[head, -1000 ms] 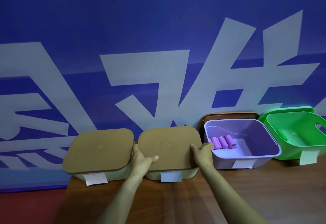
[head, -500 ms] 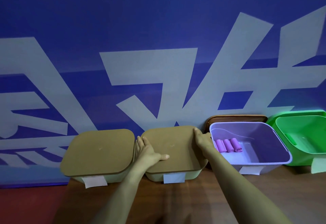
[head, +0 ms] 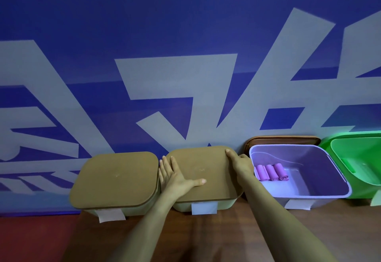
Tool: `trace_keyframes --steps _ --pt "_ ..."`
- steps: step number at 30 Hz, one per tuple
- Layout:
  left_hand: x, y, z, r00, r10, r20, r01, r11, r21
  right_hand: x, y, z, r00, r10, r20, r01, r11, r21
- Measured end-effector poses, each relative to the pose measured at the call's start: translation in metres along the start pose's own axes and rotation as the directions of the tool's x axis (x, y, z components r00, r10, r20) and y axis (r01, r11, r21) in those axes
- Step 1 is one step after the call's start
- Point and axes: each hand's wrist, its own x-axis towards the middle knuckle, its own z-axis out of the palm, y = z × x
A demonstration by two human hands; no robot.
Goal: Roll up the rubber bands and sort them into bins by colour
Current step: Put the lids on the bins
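left hand (head: 175, 176) flat on bin lid (head: 203, 167); right hand (head: 240, 161) grips its far right corner

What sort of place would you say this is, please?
Likely a staged sorting station, not a home: a purple bin and a green bin, paper-tagged, lined up on a table against a big blue printed banner.

Two lidded bins (head: 136, 210), one purple bin (head: 340, 181), one green bin (head: 354, 162). Three rolled purple bands (head: 270, 172). Four paper labels (head: 111, 216). Two hands (head: 175, 177).
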Motion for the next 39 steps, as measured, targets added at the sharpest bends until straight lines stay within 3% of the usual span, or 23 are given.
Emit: trace_keyframes --steps 5,11,18,22,28,35,39 --pt "0.001 0.004 -0.005 1.0 -0.003 0.028 0.003 1.0 0.022 0.002 0.001 0.002 1.0 -0.018 -0.01 0.018 1.0 -0.012" --pt "0.01 0.003 -0.013 0.997 0.041 0.065 -0.047 0.995 0.084 0.001 -0.009 0.006 1.0 -0.009 0.017 0.012 0.987 -0.16" --pt "0.018 0.0 -0.012 0.976 0.191 0.1 -0.204 0.969 0.137 0.018 -0.018 0.006 0.994 0.046 0.1 -0.052 0.997 0.053" --pt "0.022 0.0 -0.012 0.979 0.178 0.103 -0.192 0.971 0.145 0.024 -0.019 0.007 0.978 0.103 0.182 -0.138 0.972 0.189" --pt "0.023 -0.001 -0.009 0.979 0.185 0.088 -0.197 0.968 0.157 0.03 -0.014 0.012 0.987 0.115 0.11 -0.131 0.981 0.145" --pt "0.026 -0.003 -0.01 0.975 0.193 0.115 -0.21 0.964 0.165 0.014 -0.015 0.015 0.999 -0.028 0.018 0.03 0.982 -0.187" --pt "0.026 -0.001 -0.011 0.975 0.192 0.114 -0.209 0.964 0.167 -0.001 -0.013 0.015 0.94 -0.341 -0.005 0.327 0.906 -0.269"
